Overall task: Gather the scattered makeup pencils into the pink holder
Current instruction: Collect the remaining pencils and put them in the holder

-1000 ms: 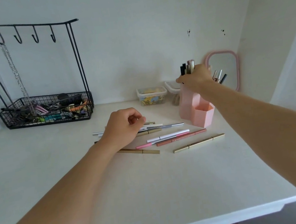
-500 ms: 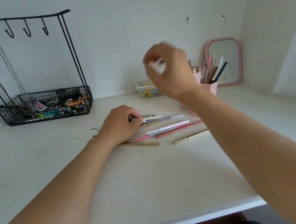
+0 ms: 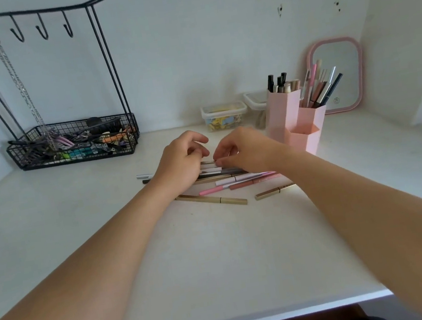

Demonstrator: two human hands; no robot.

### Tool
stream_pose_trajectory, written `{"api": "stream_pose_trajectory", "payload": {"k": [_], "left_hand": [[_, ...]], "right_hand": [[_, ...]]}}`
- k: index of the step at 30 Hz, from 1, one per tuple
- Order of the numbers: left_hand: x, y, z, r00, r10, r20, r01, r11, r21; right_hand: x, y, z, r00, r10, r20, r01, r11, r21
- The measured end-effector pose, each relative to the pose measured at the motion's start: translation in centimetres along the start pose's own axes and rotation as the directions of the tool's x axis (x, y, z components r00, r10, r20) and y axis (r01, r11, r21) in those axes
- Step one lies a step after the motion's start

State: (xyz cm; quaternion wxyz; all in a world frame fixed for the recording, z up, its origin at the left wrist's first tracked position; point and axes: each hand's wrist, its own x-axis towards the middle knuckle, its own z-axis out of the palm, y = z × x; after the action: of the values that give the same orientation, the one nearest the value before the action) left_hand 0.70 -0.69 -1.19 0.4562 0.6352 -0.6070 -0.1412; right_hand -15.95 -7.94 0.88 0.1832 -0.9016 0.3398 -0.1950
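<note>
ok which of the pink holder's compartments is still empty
The shortest front compartment of the pink hexagonal plastic holder: nothing sticks out of it, while the two taller ones behind hold pencils and brushes.

Two bare hands, the left hand (image 3: 180, 164) and the right hand (image 3: 247, 151). One pink plastic holder (image 3: 286, 118) with three compartments. Two gold square-sided pencils (image 3: 211, 199) lie in front; the pile behind is partly hidden, so its count is unclear. One black wire rack (image 3: 71, 150) with five hooks. One pink-framed mirror (image 3: 355, 69). Two small clear plastic boxes (image 3: 223, 115).

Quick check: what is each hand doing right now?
Left hand: curled over the scattered pencils; grip cannot be told.
Right hand: fingertips pinching a white pencil in the pile.
</note>
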Motion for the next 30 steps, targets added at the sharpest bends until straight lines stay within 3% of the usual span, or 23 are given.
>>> {"api": "stream_pose_trajectory", "payload": {"k": [6, 9, 11, 13, 15, 17, 22, 30], "left_hand": [[0.3, 0.5, -0.5, 0.985, -0.130, -0.113, 0.094, 0.956, -0.279], [0.4, 0.8, -1.1, 0.972, -0.143, -0.185, 0.082, 0.949, -0.304], [0.5, 0.5, -1.5, 0.960, -0.147, -0.237, 0.096, 0.972, -0.213], [0.6, -0.1, -2.1, 0.955, -0.150, -0.255, 0.151, 0.988, -0.016], [0.7, -1.1, -2.6, 0.951, -0.197, -0.239, 0.256, 0.934, 0.248], [0.9, -1.8, -3.1, 0.919, -0.304, -0.252, 0.376, 0.868, 0.325], [1.0, -1.6, -3.0, 0.872, -0.446, -0.202, 0.445, 0.894, -0.051], [1.4, -1.2, -2.9, 0.839, -0.459, -0.290, 0.408, 0.886, -0.221]], "right_hand": [[0.2, 0.1, -0.2, 1.000, -0.024, 0.005, 0.024, 0.999, 0.029], [0.0, -0.6, -0.4, 0.999, -0.038, -0.026, 0.040, 0.996, 0.084], [-0.2, -0.9, -0.3, 0.999, -0.041, 0.003, 0.041, 0.998, 0.052], [-0.3, -1.1, -0.2, 0.998, -0.059, 0.027, 0.059, 0.998, -0.011], [-0.4, -1.0, -0.3, 0.997, -0.059, 0.039, 0.060, 0.998, -0.026], [-0.4, -1.0, -0.6, 0.997, -0.044, 0.055, 0.046, 0.998, -0.036], [-0.5, -0.7, -1.3, 0.993, 0.000, 0.122, 0.005, 0.999, -0.042], [-0.4, -0.5, -2.0, 0.990, 0.062, 0.128, -0.070, 0.996, 0.057]]}}
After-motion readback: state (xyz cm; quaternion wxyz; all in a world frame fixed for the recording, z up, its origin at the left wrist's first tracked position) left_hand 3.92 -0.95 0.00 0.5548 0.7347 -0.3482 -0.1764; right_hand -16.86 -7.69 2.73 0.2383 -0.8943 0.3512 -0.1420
